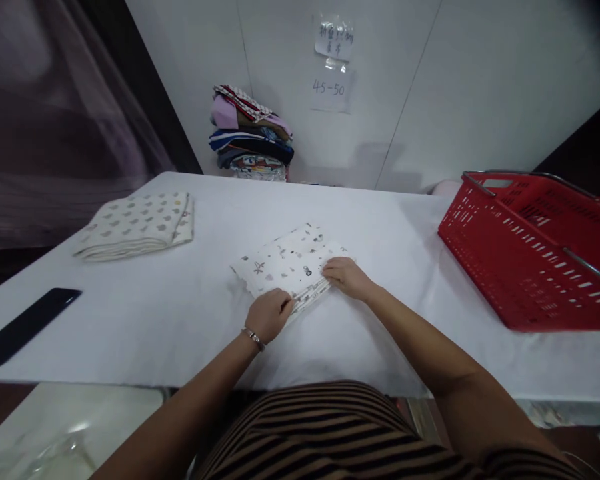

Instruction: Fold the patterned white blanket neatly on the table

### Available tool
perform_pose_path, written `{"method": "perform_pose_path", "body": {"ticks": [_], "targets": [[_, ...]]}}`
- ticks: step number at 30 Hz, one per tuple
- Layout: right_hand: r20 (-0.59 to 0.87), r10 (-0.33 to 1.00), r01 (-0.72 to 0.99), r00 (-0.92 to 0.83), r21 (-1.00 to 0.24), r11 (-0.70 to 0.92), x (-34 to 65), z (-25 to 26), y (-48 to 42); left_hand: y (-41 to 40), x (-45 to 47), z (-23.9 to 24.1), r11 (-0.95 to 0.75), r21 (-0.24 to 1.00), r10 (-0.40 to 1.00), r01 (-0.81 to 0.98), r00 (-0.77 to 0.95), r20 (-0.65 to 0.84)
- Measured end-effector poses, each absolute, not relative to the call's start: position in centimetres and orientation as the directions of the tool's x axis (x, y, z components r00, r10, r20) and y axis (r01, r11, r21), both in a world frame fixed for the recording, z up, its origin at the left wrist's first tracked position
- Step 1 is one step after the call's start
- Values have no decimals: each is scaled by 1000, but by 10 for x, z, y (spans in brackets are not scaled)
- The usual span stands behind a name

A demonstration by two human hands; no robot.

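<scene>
Fingers (332,265) of both hands (269,315) (349,276) pinch closed on the patterned cloth (286,259).

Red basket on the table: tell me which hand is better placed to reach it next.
Probably the right hand: it is nearer the red basket than the left hand is. Both touch the near edge of the printed cloth, so the right would first have to leave it.
</scene>
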State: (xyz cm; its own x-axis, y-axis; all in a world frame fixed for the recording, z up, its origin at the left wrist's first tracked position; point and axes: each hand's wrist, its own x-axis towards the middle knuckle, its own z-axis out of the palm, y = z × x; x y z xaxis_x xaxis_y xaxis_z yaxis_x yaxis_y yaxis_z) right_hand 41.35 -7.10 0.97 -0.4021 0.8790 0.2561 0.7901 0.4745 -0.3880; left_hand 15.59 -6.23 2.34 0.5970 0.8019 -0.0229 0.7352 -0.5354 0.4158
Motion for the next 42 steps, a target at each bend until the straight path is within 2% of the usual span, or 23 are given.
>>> {"method": "perform_pose_path", "body": {"ticks": [7, 15, 20, 24, 32, 42], "targets": [[261, 885, 797, -385, -389, 462, 412, 5, -71, -63, 158, 26, -531, 389, 799, 753, 598, -66], [304, 870, 780, -388, -394, 485, 415, -1, -72, -57, 156, 26, -530, 436, 769, 728, 629, -115], [357, 839, 761, -410, -373, 531, 416, -6, -70, -58, 154, 26, -589, 363, 734, 722, 666, -133], [395, 821, 755, -413, -355, 551, 416, -8, -70, -62, 156, 28, -629, 249, 730, 736, 670, -136], [390, 819, 761, -421, -340, 553, 415, -6, -71, -68, 172, 36, -628, 56, 757, 776, 626, -187], [445, 789, 740, -423, -332, 584, 418, -10, -73, -76, 167, 32, -652, 89, 747, 753, 658, -98]]}}
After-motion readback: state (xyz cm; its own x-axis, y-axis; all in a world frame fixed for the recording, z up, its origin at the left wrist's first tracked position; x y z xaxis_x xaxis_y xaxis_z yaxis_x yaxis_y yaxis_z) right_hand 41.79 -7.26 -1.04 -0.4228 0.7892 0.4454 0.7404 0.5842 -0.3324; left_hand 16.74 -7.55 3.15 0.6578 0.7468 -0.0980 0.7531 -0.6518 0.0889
